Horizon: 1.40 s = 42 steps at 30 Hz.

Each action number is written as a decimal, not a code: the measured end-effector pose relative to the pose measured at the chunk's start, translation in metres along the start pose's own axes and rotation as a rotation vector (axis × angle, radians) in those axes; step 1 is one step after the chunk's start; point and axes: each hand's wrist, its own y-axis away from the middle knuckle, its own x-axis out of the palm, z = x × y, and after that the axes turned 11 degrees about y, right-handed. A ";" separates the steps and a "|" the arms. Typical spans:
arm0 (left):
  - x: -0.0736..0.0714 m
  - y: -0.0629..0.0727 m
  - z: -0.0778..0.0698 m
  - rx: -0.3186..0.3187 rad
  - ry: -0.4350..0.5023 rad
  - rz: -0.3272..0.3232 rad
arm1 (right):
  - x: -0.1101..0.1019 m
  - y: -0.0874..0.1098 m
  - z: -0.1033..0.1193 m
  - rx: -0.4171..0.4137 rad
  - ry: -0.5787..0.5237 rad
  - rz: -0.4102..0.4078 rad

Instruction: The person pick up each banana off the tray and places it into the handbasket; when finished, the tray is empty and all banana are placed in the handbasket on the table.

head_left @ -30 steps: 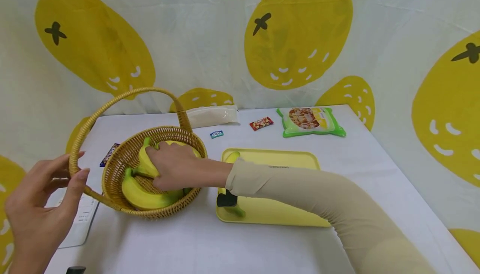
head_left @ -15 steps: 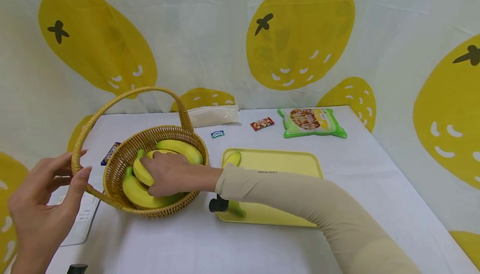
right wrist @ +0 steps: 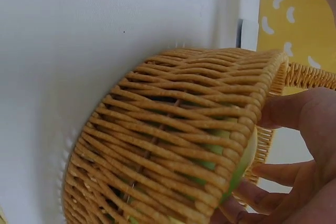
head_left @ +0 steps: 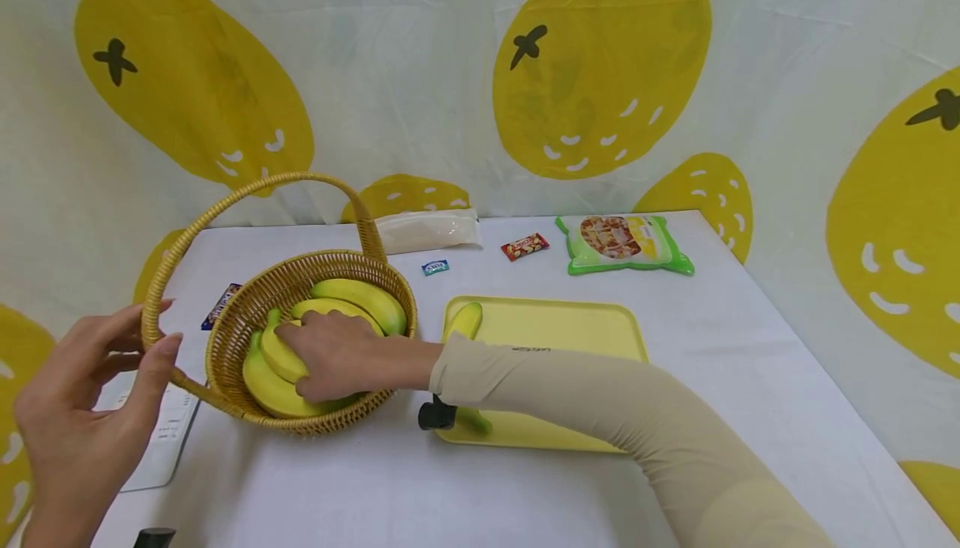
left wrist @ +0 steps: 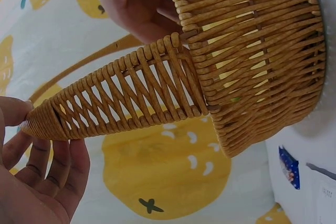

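Observation:
A wicker basket (head_left: 315, 427) with a tall arched handle stands on the white table, with several bananas in it. My left hand (head_left: 90, 415) pinches the left side of the basket handle (head_left: 176, 256) between thumb and fingers; the left wrist view shows the same grip. Inside the basket my right hand (head_left: 333, 352) holds a banana (head_left: 281, 358), which lies against the front banana (head_left: 270, 390). Another banana (head_left: 367, 302) rests at the back. In the right wrist view the fingers (right wrist: 278, 174) reach over the rim, and the wicker hides part of the grip.
Right of the basket lies a yellow tray (head_left: 555, 323) with a banana (head_left: 467, 321), partly covered by my right sleeve. Small snack packets (head_left: 525, 246), a white packet (head_left: 429, 231) and a green bag (head_left: 626, 244) lie behind. A white printed item (head_left: 161, 440) lies left.
The banana in my right hand has come down and toward the front banana, uncovering the bananas behind. My left hand stays on the basket handle.

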 end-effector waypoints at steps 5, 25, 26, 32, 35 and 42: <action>0.004 0.000 0.004 0.019 0.030 -0.038 | -0.008 0.006 -0.009 0.009 0.002 -0.032; 0.009 -0.002 -0.003 0.034 0.069 -0.059 | -0.022 0.066 -0.088 0.089 -0.183 -0.210; 0.009 -0.001 -0.003 0.028 0.058 -0.054 | -0.020 0.069 -0.092 0.097 -0.187 -0.217; 0.008 -0.001 0.001 0.025 0.062 -0.053 | -0.011 0.091 -0.111 0.123 -0.244 -0.243; 0.006 -0.001 0.004 0.028 0.086 -0.054 | -0.006 0.101 -0.118 0.130 -0.257 -0.260; 0.000 -0.001 0.003 -0.017 0.037 -0.011 | 0.009 0.121 -0.129 0.214 -0.255 -0.230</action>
